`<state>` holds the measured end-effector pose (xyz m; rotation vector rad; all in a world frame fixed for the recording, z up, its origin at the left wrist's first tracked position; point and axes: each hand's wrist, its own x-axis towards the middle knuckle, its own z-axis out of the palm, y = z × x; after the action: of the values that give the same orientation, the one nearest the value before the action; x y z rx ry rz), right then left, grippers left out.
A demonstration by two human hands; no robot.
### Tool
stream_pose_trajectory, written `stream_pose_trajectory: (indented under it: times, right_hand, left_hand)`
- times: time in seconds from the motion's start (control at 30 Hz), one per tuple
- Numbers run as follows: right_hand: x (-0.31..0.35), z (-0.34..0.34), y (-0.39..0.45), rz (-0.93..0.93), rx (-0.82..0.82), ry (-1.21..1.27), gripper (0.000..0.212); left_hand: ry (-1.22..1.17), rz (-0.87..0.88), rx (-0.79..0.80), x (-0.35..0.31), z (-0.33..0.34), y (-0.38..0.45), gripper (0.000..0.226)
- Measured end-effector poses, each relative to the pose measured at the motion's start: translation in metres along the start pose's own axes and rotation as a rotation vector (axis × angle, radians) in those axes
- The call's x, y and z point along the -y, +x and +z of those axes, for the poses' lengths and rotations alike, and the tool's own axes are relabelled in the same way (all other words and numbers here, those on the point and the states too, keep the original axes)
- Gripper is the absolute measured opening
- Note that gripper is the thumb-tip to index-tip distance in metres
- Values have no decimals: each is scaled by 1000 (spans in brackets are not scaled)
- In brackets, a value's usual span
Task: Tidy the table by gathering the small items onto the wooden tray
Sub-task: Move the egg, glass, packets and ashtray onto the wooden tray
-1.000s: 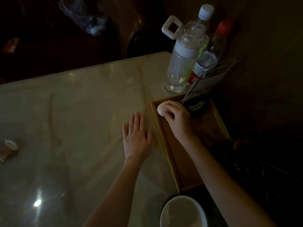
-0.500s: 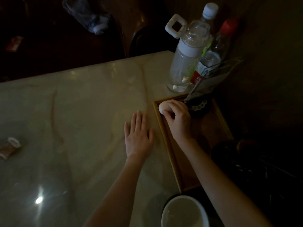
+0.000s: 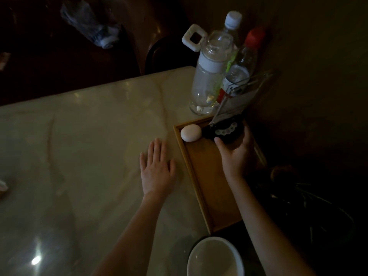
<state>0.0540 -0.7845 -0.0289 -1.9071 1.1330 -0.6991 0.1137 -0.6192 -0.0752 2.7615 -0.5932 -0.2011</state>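
The white egg-shaped item [image 3: 190, 132] is now lying free in the far left corner of the wooden tray [image 3: 201, 188], touching the rim; a second ago it was being covered by the right hand [image 3: 236, 154], so it is being judged as released and placed; that hand is now being seen shifted across to the dark item with pale beads [image 3: 226, 132], which is lying at the far end of the tray just beside the white one; thumb and fingers are being spread wide around the dark item's near and right sides, and contact is being suggested, but whether it is actually being gripped cannot be told in this dim light; the left hand [image 3: 157, 168] is being kept flat and open on the marble table [image 3: 85, 156], palm down, holding nothing, just beside the tray's left rim, as it was a second ago; a clear plastic stand [image 3: 237, 100] is leaning over the tray's far end, with three bottles [image 3: 211, 76] standing behind it; a white bowl [image 3: 216, 257] is being seen near the tray's near end; a small wrapped item [image 3: 3, 187] is being left at the table's left edge, well apart from the tray, so the tidying is being judged unfinished; the dark item is probably being straightened or moved next, with the egg-shaped item liable to roll if nudged.
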Motion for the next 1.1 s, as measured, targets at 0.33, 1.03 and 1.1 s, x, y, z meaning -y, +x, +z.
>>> stream_pose_trajectory:
  times: [0.33, 1.03, 1.1]
  right_hand:
    - [-24, 19, 13, 98, 81, 72, 93]
    - [-29, 32, 23, 118, -24, 235, 92]
    - [-29, 33, 24, 109, -35, 243, 91]
  left_hand:
    - [1, -4, -16, -1, 0, 0, 67]
    - [-4, -12, -18, -2, 0, 0, 70]
    - [-7, -12, -23, -2, 0, 1, 69]
